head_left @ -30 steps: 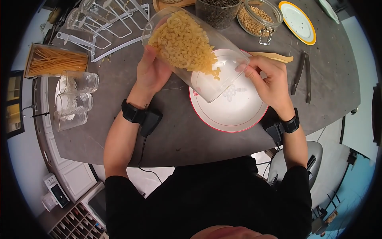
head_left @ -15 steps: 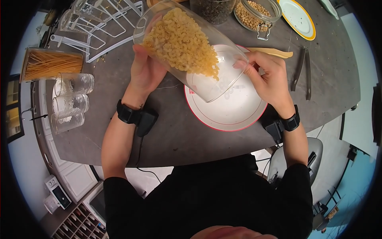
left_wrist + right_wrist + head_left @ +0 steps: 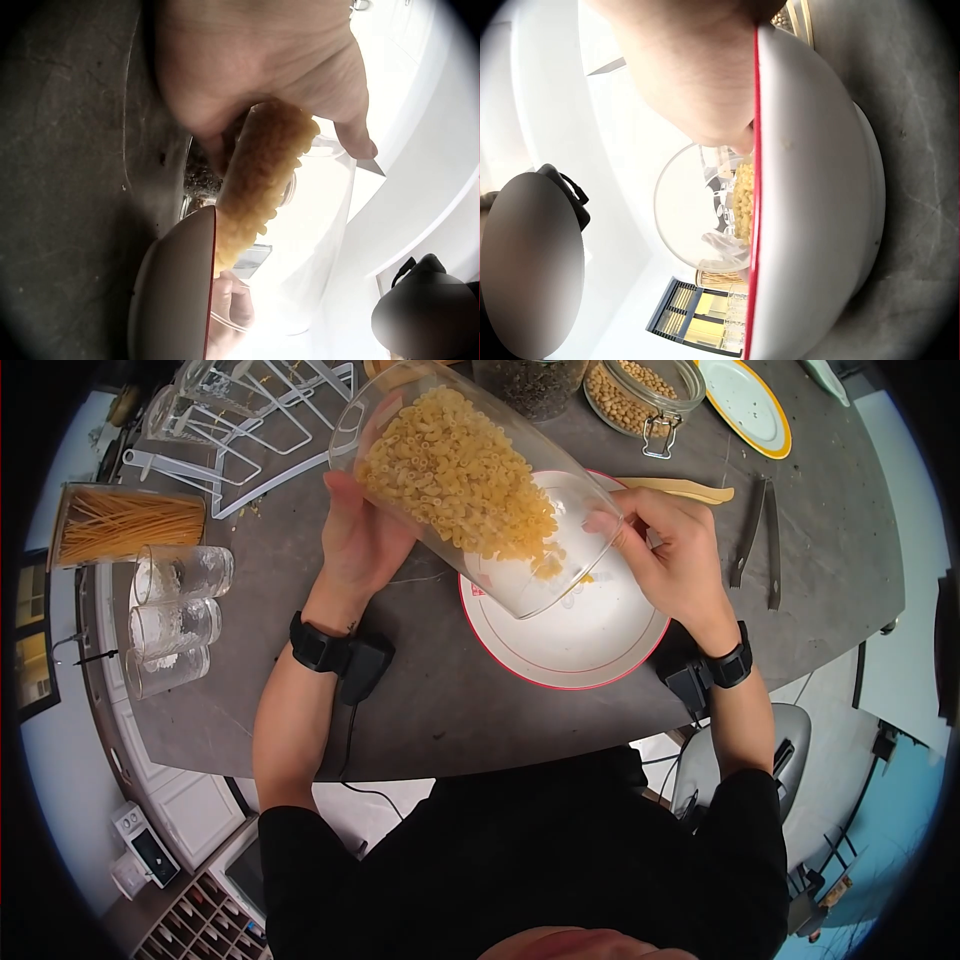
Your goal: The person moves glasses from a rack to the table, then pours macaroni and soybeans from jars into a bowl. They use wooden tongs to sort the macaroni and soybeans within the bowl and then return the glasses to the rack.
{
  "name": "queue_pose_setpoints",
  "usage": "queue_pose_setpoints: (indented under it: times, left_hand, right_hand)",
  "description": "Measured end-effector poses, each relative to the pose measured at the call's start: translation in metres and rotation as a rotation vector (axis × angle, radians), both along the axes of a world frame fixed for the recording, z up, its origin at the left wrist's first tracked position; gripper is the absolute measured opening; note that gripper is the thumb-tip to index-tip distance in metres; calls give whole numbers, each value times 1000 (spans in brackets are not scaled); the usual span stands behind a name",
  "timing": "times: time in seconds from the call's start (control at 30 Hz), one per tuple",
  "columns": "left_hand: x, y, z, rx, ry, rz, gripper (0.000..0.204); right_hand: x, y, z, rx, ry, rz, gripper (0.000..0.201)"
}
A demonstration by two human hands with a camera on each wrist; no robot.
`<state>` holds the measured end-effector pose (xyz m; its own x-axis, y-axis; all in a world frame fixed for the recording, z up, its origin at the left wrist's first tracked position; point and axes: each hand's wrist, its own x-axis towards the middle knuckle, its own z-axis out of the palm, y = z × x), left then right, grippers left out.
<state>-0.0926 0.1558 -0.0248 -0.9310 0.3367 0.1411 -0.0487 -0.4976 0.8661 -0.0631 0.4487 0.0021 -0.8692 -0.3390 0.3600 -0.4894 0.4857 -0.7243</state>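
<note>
A clear glass jar [image 3: 535, 470] of small elbow macaroni [image 3: 455, 480] is tilted, its mouth down over a white bowl [image 3: 565, 655] with a red rim. My left hand [image 3: 362, 545] grips the jar near its base; some of its fingers are hidden behind the glass and pasta. At the mouth end, my right hand [image 3: 675, 550] pinches the jar's rim between thumb and fingers. Macaroni [image 3: 266, 180] lies along the lower wall in the left wrist view, close to the bowl's rim. A few yellow pieces show at the mouth, over the bowl.
Three glasses [image 3: 180, 622] and a container of spaghetti [image 3: 130, 525] stand at left, near a white wire rack [image 3: 225, 485]. Behind are a jar of dark bits [image 3: 530, 385], a chickpea jar [image 3: 630, 400] and a yellow-rimmed plate [image 3: 745, 405]. Tongs [image 3: 757, 545] lie at right.
Macaroni has slid down the jar toward its mouth, and a few pieces now show beyond the rim, over the bowl. Both hands keep their hold.
</note>
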Motion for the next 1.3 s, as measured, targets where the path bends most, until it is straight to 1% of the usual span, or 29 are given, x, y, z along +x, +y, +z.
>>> queue_pose_setpoints:
  times: [0.67,0.73,0.97,1.03,1.17,1.23,1.3]
  left_hand:
    - [1,2,2,-11,17,8,120]
    - [2,2,7,-101,-7,-10,134]
    - [1,2,3,-101,1,-3,135]
    - [0,3,0,-7,42,-15,122]
    - [0,1,0,11,39,-48,119]
    - [0,0,1,28,-13,-59,114]
    - [-1,0,1,38,-29,-68,111]
  right_hand:
    - [1,-1,1,34,21,4,9]
    - [0,-2,1,24,25,16,9]
    - [1,-2,1,41,22,10,9]
    - [2,-2,1,39,9,14,9]
    - [2,-2,1,34,2,14,9]
    - [2,-2,1,15,48,11,9]
    - [1,-2,-1,-1,32,-1,9]
